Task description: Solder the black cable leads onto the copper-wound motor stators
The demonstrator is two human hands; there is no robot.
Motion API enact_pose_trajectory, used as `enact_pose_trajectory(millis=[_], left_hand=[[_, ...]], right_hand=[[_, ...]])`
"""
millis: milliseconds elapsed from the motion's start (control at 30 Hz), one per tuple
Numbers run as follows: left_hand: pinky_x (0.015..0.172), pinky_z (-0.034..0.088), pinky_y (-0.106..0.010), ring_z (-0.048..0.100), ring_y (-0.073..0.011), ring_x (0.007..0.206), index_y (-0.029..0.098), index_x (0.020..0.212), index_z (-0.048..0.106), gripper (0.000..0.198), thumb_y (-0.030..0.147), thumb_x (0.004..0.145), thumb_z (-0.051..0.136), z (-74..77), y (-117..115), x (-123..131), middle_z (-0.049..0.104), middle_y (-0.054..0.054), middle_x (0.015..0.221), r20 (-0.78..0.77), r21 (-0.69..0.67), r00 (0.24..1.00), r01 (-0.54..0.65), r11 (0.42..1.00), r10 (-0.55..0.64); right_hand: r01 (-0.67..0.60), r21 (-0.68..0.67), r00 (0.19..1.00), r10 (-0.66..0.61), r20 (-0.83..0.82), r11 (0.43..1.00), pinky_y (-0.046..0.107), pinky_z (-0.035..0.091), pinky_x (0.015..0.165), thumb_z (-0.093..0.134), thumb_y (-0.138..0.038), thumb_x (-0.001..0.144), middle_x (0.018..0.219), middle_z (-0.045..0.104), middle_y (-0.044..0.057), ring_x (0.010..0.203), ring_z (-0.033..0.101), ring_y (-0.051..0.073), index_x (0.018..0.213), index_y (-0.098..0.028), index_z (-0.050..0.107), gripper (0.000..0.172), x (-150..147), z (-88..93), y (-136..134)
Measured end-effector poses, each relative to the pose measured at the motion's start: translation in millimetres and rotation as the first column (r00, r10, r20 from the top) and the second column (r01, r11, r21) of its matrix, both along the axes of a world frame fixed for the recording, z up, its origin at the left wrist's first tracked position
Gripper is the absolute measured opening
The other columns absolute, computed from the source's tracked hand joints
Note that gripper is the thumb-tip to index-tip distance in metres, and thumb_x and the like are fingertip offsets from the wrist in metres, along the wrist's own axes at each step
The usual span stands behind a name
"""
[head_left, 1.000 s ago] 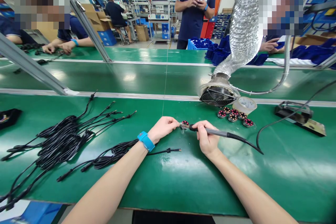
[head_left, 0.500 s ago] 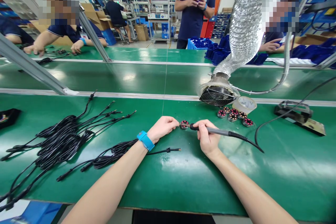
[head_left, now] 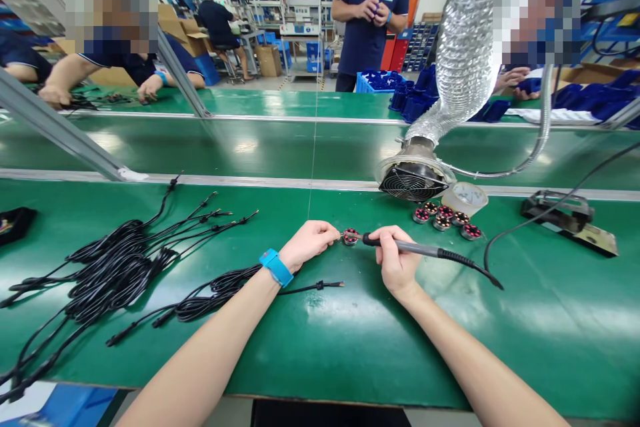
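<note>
My right hand [head_left: 399, 260] grips a soldering iron [head_left: 417, 249] like a pen, its tip pointing left. The tip reaches a small round motor stator [head_left: 351, 236] with red and dark windings, which lies on the green bench. On the stator's left side, my left hand [head_left: 315, 240] is closed in a pinch at its edge; what the fingertips hold is too small to make out. A blue band [head_left: 277, 268] circles my left wrist. Beneath that forearm lies a coiled black cable [head_left: 215, 297] with bared wire ends.
More black cables [head_left: 117, 267] are heaped at left. Several stators [head_left: 443, 219] sit by a translucent tub [head_left: 465, 197], under a fume extractor [head_left: 415, 181] with a silver duct. At right stands an iron holder [head_left: 567, 217]. Co-workers work across the bench.
My hands, the soldering iron and the stator hold almost the same place; the view shifts slightly. Across the bench, a co-worker's hand at left has moved down, and one at right now holds a blue part.
</note>
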State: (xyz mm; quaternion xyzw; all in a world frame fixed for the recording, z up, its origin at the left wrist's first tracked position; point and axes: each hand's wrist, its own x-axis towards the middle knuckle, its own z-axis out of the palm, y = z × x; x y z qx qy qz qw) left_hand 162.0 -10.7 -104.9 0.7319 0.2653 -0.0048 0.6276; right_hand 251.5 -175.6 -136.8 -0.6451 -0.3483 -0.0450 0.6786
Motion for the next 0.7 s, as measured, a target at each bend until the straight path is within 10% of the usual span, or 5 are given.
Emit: enact_pose_trajectory(millis=[700], left_hand=[[0.043, 0.019, -0.020, 0.032, -0.0039, 0.046, 0.012, 0.074, 0.060, 0.029, 0.041, 0.069, 0.061, -0.6, 0.3, -0.2, 0.048, 0.003, 0.061, 0.016, -0.020, 1.000, 0.002, 1.000, -0.002]], right_hand=[[0.040, -0.036, 0.999, -0.039, 0.032, 0.999, 0.022, 0.042, 0.049, 0.045, -0.035, 0.098, 0.050, 0.049, -0.004, 0.041, 0.047, 0.009, 0.084, -0.016, 0.065, 0.031, -0.1, -0.5, 3.0]])
